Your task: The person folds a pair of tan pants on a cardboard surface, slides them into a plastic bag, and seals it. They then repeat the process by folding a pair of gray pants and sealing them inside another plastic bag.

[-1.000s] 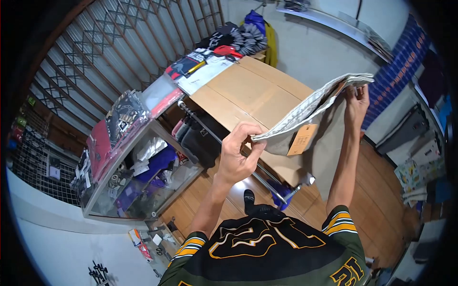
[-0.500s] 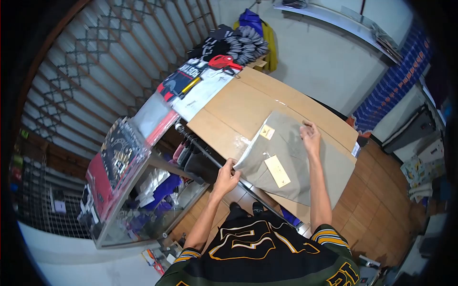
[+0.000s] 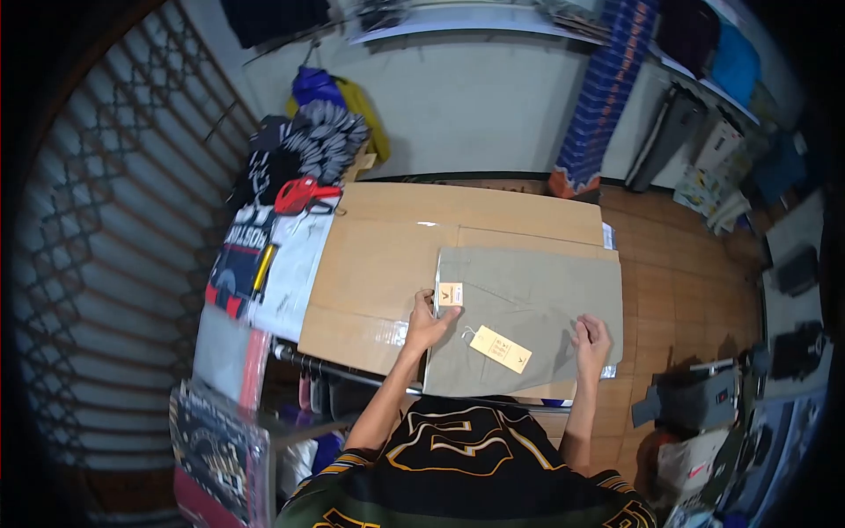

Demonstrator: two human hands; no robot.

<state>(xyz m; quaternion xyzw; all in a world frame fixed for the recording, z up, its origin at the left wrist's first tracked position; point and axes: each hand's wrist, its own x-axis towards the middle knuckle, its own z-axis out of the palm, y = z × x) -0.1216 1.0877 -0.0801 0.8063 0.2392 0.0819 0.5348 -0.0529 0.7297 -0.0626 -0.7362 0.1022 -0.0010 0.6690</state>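
Observation:
Folded grey-green trousers (image 3: 528, 282) lie on a sheet of brown cardboard (image 3: 378, 255), with their waist edge towards the left. A small square label (image 3: 451, 294) sits near that edge, and a cream hang tag (image 3: 500, 349) on a string rests on the cloth. My left hand (image 3: 429, 324) grips the waist edge, its thumb on top beside the label and its fingers at the outer side. Over the right part of the trousers is my right hand (image 3: 591, 341), fingers loosely curled and apart, with nothing in it.
A red tool (image 3: 304, 194) and a yellow-and-black cutter (image 3: 263, 267) lie on clothes left of the cardboard. Striped fabric (image 3: 326, 139) is heaped behind them. A blue patterned roll (image 3: 603, 97) stands at the back. Bagged garments (image 3: 220, 449) are at the lower left.
The view has turned and the trousers now lie squarer on the cardboard. My left hand has moved along the waist edge to the label; my right hand has come nearer my body.

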